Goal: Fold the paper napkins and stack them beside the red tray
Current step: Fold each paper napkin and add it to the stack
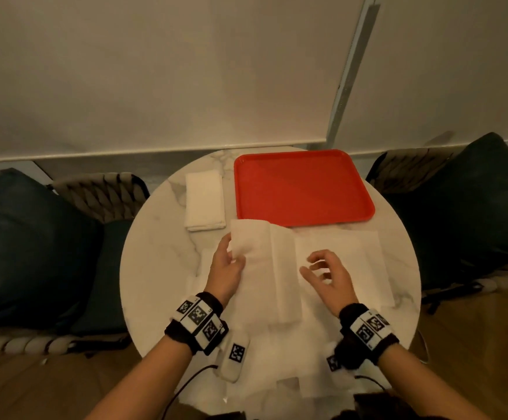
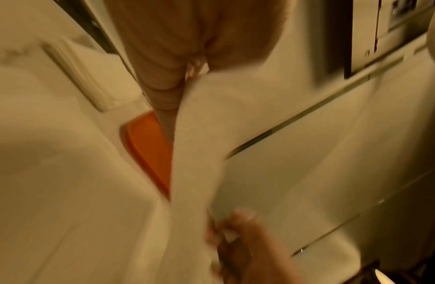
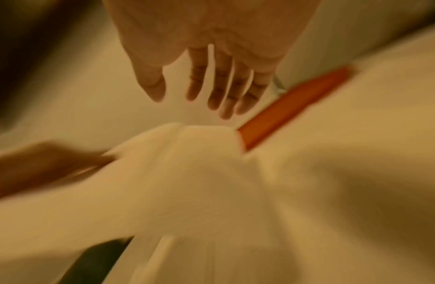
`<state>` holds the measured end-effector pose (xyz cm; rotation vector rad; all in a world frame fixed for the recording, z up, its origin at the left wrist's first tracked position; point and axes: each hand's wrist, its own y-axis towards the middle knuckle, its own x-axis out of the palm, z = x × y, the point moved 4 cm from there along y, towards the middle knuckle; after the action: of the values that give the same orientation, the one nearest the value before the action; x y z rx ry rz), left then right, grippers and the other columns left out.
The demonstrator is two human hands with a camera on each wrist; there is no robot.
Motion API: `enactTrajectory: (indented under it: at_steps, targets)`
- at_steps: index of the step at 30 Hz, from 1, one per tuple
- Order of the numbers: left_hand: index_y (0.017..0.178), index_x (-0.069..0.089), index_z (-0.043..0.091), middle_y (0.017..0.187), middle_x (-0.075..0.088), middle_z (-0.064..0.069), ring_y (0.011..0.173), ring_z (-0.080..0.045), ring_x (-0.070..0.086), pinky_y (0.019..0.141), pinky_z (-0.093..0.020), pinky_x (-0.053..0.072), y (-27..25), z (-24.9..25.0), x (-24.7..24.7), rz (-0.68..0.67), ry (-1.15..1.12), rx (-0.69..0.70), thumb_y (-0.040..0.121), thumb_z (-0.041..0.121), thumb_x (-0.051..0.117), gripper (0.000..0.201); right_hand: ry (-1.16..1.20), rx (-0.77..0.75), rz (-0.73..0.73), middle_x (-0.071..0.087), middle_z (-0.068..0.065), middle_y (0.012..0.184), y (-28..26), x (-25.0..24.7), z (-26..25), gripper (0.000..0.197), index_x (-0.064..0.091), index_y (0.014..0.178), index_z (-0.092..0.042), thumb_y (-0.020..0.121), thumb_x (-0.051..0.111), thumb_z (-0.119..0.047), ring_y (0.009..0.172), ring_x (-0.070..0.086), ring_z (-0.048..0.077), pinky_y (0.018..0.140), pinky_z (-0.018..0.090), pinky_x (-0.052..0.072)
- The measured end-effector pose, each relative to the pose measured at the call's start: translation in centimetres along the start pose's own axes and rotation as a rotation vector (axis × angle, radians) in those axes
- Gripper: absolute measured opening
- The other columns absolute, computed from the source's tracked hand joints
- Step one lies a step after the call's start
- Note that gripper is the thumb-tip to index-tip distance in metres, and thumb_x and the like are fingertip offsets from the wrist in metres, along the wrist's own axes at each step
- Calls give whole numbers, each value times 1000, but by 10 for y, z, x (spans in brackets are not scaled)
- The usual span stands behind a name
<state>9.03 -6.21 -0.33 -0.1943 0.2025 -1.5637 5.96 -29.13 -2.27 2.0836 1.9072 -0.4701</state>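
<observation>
- A white paper napkin (image 1: 264,268), half folded, was laid mid-table, long axis running toward the red plastic tray (image 1: 304,189) at the far edge.
- Its far-left corner was pinched by the left hand (image 1: 227,268), the nearer one.
- The right hand (image 1: 328,277) was held loosely open above it, empty.

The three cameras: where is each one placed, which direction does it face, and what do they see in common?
Head: looks forward and down at the round table; both forearms show, left hand gripping a napkin, right hand open.
Left wrist: looks along the left hand at the napkin.
Right wrist: looks along the right hand, fingers spread above napkins.
Shared: all three show the red tray.
</observation>
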Motion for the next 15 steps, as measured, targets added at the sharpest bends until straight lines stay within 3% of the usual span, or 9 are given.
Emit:
enactTrajectory:
  at_steps: [3, 5, 7, 9, 11, 13, 15]
  targets:
    - [132, 49, 17, 115, 68, -5, 103, -20, 67, 89, -36, 55, -3, 15, -23, 36, -33, 56, 94, -7, 44, 46, 130, 244, -24, 60, -2, 116, 22, 7, 26, 30, 55, 115, -25, 87, 67, -27, 103, 60, 21, 85, 30, 49]
    - [128, 53, 16, 114, 69, -3, 102, -18, 67, 88, -33, 56, -4, 23, -38, 61, -46, 83, 95, -6, 45, 41, 205, 309, -135, 61, 2, 122, 33, 24, 22, 35, 52, 125, -25, 91, 61, -29, 108, 59, 19, 88, 32, 48]
    - [121, 57, 14, 110, 70, -3, 98, -17, 68, 84, -31, 57, -4, 25, -52, 90, -48, 82, 96, -4, 46, 33, 278, 339, -226, 65, 1, 116, 40, 41, 6, 35, 52, 128, -23, 94, 56, -31, 104, 62, 15, 87, 30, 48]
    - [113, 62, 12, 103, 71, -4, 90, -17, 69, 77, -26, 58, -3, 22, -67, 131, -27, 51, 96, -1, 47, 26, 348, 351, -264, 68, -5, 101, 44, 56, -13, 26, 55, 119, -26, 94, 57, -32, 92, 66, 11, 81, 26, 51]
    - [103, 66, 7, 93, 71, -8, 83, -22, 69, 70, -24, 58, 0, 16, -79, 155, -20, -3, 96, 0, 48, 20, 380, 331, -248, 71, -4, 89, 49, 65, -28, 11, 60, 103, -26, 92, 61, -27, 76, 69, 8, 66, 19, 51]
    - [90, 68, 5, 85, 70, -13, 80, -27, 66, 69, -29, 55, 3, 11, -90, 179, -11, -55, 96, 3, 50, 19, 389, 302, -198, 72, 5, 85, 57, 72, -36, 7, 64, 94, -15, 89, 66, -19, 70, 69, 14, 61, 20, 53]
    - [86, 67, -1, 82, 65, -16, 77, -26, 61, 71, -33, 52, 7, 7, -98, 193, 7, -71, 96, 8, 52, 20, 374, 243, -176, 71, 7, 77, 63, 78, -45, 6, 63, 85, -10, 87, 68, -13, 66, 66, 17, 60, 24, 53]
